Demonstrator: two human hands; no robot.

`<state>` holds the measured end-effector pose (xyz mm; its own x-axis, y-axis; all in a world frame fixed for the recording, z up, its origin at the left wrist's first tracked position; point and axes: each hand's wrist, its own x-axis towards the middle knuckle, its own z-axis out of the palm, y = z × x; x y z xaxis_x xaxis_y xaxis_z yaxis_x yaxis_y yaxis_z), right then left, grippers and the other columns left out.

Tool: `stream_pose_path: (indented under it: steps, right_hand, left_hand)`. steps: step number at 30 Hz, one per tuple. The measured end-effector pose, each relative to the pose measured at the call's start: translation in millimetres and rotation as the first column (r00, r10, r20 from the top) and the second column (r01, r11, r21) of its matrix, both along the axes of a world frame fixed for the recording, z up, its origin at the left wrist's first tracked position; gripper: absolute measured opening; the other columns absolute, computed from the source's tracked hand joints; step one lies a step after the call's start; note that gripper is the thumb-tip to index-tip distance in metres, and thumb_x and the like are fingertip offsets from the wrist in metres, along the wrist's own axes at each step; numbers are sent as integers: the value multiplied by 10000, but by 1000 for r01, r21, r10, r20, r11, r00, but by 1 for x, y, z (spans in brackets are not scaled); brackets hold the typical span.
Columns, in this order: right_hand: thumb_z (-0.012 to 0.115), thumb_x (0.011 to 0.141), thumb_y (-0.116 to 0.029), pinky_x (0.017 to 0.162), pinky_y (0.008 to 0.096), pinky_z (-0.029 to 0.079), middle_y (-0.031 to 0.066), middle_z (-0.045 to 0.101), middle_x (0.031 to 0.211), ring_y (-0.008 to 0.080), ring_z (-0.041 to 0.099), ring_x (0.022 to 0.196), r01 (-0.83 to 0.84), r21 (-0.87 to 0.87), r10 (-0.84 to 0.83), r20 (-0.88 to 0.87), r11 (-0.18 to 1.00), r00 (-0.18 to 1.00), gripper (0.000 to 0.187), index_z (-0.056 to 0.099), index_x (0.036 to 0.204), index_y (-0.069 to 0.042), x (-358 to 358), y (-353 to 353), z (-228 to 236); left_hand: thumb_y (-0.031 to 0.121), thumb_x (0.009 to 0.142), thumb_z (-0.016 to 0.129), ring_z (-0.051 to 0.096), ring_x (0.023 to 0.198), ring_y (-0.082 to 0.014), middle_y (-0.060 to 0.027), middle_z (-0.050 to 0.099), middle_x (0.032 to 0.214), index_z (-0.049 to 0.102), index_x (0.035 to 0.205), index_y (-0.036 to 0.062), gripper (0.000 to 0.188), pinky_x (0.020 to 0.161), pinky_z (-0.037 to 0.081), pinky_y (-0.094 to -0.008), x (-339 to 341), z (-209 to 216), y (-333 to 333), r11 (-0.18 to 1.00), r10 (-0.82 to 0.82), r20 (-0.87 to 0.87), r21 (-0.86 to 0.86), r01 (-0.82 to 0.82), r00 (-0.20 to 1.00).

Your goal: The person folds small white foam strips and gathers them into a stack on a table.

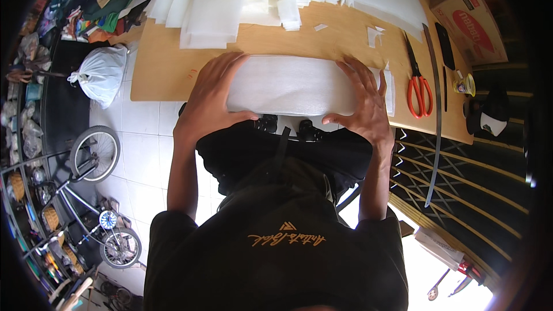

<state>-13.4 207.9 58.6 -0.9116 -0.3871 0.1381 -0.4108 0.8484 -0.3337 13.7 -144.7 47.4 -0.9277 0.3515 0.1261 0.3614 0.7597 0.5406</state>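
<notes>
A white, soft-looking foam sheet (pixel 291 86), seemingly folded into a flat strip, lies across the near edge of the wooden table (pixel 158 75). My left hand (pixel 210 95) grips its left end, fingers over the top and thumb along the near edge. At the other end my right hand (pixel 367 101) has the same hold, its fingers spread somewhat over the sheet. Another white piece (pixel 390 89) shows under and beside the right hand. Orange-handled scissors (pixel 419 95) lie to the right with their blades pointing away from me.
Stacks of white sheets (pixel 213 11) and small cut pieces (pixel 289 11) cover the far side. A long metal ruler (pixel 436 115) overhangs the table's right edge. Near it are a black phone (pixel 444 46), a small tub (pixel 464 84) and a carton (pixel 469 20). A bicycle (pixel 95 196) stands left.
</notes>
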Motion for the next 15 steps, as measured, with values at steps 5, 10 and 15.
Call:
stream_pose_path:
  steps: [5,10,15]
  right_hand:
    - [946,536,-648,1310,625,140,68,535,1552,306,427,1509,-27,57,27,2,998,1000,1181,542,1541,-179,-3,3,2]
    - [928,577,-670,1295,651,130,68,526,1557,299,430,1507,-57,63,59,-31,996,998,1128,565,1529,-185,-2,0,5]
    - [906,596,-666,1300,651,117,71,498,1611,302,414,1535,-131,43,133,-55,990,990,1080,599,1520,-199,1,-25,-3]
  left_hand:
    - [507,642,983,344,1554,-401,-180,413,1654,381,1629,101,1225,1271,305,-522,2,-2,-5,998,57,4,9,-57,998]
    - [502,648,972,344,1560,-399,-189,416,1660,366,1623,68,1228,1307,263,-519,10,0,-18,991,103,15,87,-104,995]
    - [535,761,899,360,1562,-385,-204,444,1646,388,1625,56,1112,1322,208,-524,36,-10,-21,956,276,-10,101,-274,961]
